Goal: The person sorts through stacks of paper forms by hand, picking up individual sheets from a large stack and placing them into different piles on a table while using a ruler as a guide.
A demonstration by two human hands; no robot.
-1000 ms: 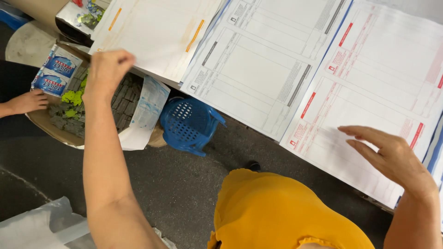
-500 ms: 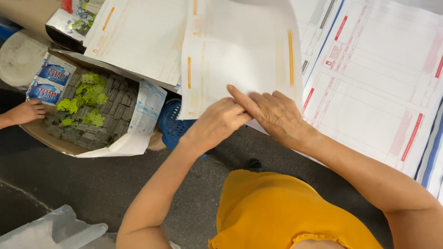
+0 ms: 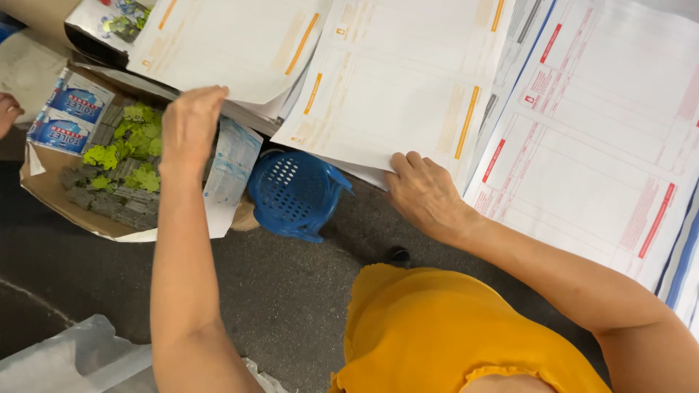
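currently: your left hand [image 3: 191, 127] pinches the edge of one orange-striped sheet [image 3: 233, 44] to lift it; your right hand [image 3: 422, 193], open and flat, pins another sheet [image 3: 393, 87]; blue basket [image 3: 295, 193] below.

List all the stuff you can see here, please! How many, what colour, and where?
Orange-striped sheets: at least two, white with orange bars, top middle and top left.
Red-marked sheets: several, white with red bars, right side.
Basket: one, blue with holes, on the floor under the sheets' edge.
Cardboard box: one, brown, left, holding grey pieces and green bits.
Blue packets: two, blue and white, at the box's left end.
Clear plastic: one, bottom left.
Another person's hand: one, far left edge.
Yellow top: one, bottom middle.
Left hand: at the left sheet's lower edge.
Right hand: fingers on the middle sheet's lower edge.
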